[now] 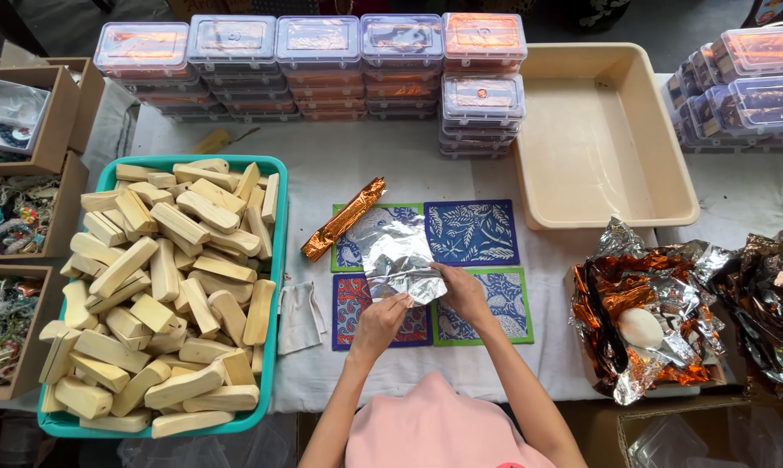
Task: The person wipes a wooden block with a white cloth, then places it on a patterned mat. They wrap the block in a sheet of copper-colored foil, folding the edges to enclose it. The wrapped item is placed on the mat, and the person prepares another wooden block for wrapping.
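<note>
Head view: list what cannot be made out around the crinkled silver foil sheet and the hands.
- Whether anything lies inside the crinkled silver foil sheet: head view, the foil itself hides it.
- Fingertips of the left hand and right hand: tucked at or under the foil's edge.
- Full patterns of the blue printed square mats: covered by foil and hands.
- Contents of the stacked clear lidded boxes: too small, glare.

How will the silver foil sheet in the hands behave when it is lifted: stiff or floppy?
The foil sheet is creased and bends between the left hand and right hand, so it is probably floppy, light, and easy to tear. It would likely keep its wrinkles.
</note>
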